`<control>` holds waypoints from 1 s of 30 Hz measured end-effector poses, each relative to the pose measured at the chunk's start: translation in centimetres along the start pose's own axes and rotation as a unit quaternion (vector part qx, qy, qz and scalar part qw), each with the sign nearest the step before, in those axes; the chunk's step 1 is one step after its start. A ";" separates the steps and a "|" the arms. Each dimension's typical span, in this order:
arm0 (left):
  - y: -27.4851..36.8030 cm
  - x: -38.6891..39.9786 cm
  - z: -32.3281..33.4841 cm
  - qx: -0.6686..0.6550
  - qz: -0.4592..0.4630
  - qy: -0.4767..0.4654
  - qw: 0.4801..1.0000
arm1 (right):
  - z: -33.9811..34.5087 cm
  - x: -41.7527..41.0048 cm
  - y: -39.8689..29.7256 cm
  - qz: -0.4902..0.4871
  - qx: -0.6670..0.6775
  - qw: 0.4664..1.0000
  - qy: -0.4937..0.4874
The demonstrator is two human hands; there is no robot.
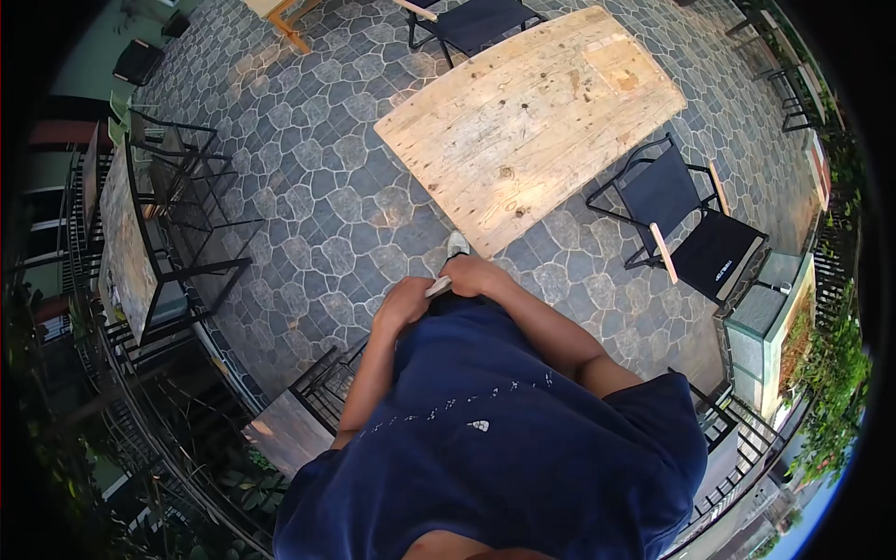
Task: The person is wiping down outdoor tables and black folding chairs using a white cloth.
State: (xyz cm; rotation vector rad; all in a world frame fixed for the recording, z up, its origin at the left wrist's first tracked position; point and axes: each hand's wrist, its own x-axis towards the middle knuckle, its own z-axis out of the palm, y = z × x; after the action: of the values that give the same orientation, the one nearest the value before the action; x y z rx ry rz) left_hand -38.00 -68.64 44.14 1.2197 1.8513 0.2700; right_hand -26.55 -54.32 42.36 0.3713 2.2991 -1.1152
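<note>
Both hands meet low in front of my body, just above the hem of a navy T-shirt. My left hand [406, 299] and my right hand [467, 274] close around a small pale object [439, 287], which shows between them; what it is cannot be told, as the fingers cover much of it. A light-coloured shoe [458, 243] shows just beyond the hands, beside the near corner of a wooden table [490, 161]. The tabletop has knots and worn patches.
A black folding chair [658, 189] with wooden armrests stands right of the table, another [483, 24] behind it. At the left are a dark-framed table [129, 245] and metal chairs. A planter wall [759, 315] stands at the right. Stone-patterned tiles [315, 175] cover the floor.
</note>
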 end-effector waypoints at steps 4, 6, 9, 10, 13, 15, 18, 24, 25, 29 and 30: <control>-0.6 4.9 -7.3 0.010 0.017 -0.034 0.999 | -4.8 2.8 0.3 0.010 0.046 0.998 0.030; -0.4 7.0 -9.9 0.013 0.033 -0.036 0.999 | -6.6 3.3 0.0 0.027 0.074 0.994 0.078; -0.8 10.7 -13.1 0.015 0.084 -0.065 0.994 | -8.4 5.1 0.8 0.062 0.116 0.982 0.136; -0.9 12.3 -14.0 0.011 0.114 -0.086 0.990 | -9.2 5.9 1.6 0.075 0.127 0.978 0.144; -1.7 16.0 -15.8 0.053 0.155 -0.132 0.978 | -10.2 7.6 2.9 0.091 0.151 0.965 0.195; -2.6 18.7 -17.5 0.072 0.184 -0.161 0.967 | -10.7 9.2 3.2 0.096 0.160 0.956 0.227; -3.9 23.0 -20.9 0.110 0.213 -0.234 0.942 | -12.8 11.7 2.1 0.148 0.232 0.927 0.255; -5.1 31.6 -27.9 0.137 0.262 -0.317 0.901 | -16.3 18.0 0.1 0.216 0.313 0.871 0.311; -5.4 32.7 -28.4 0.149 0.266 -0.334 0.892 | -16.6 19.0 0.1 0.226 0.322 0.866 0.308; -6.7 37.7 -27.7 0.226 0.242 -0.427 0.842 | -16.3 22.6 1.9 0.251 0.376 0.847 0.282; -8.8 39.8 -26.3 0.230 0.257 -0.436 0.831 | -15.4 24.2 3.4 0.245 0.392 0.848 0.260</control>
State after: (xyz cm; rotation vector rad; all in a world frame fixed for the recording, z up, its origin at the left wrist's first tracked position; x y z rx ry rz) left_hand -68.89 -33.02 32.70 1.7700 0.7747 -0.4312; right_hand -50.10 -39.89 33.70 1.6437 1.8198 -1.7678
